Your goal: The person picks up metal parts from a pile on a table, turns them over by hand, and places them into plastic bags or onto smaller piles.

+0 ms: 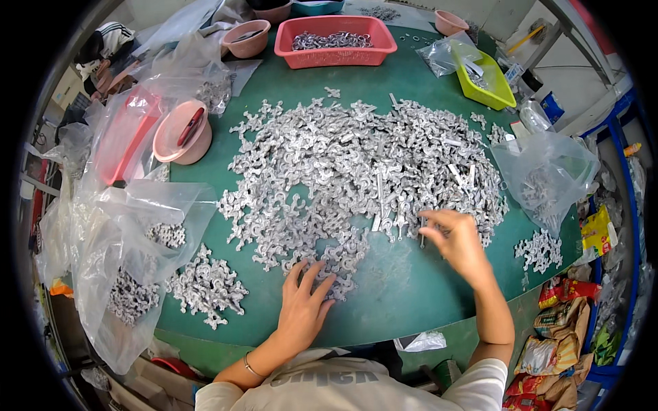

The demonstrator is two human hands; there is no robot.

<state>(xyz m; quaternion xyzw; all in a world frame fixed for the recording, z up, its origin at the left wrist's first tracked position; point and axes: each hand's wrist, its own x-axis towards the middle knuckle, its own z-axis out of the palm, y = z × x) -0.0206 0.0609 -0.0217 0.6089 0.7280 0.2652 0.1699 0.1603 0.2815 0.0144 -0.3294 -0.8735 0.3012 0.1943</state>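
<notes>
Shirt [322, 392] at btm, metal pcs [336, 147] touching L hand [300, 312], by R hand [460, 248].

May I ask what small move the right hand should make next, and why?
Perhaps the right hand should draw the metal piece at its fingertips onto the green tabletop, since that piece is at the near edge of the pile, where bare tabletop begins.

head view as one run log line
left hand: spread on small silvery metal parts; right hand: at slender grey metal piece, grip unclear; surface: green tabletop
</notes>
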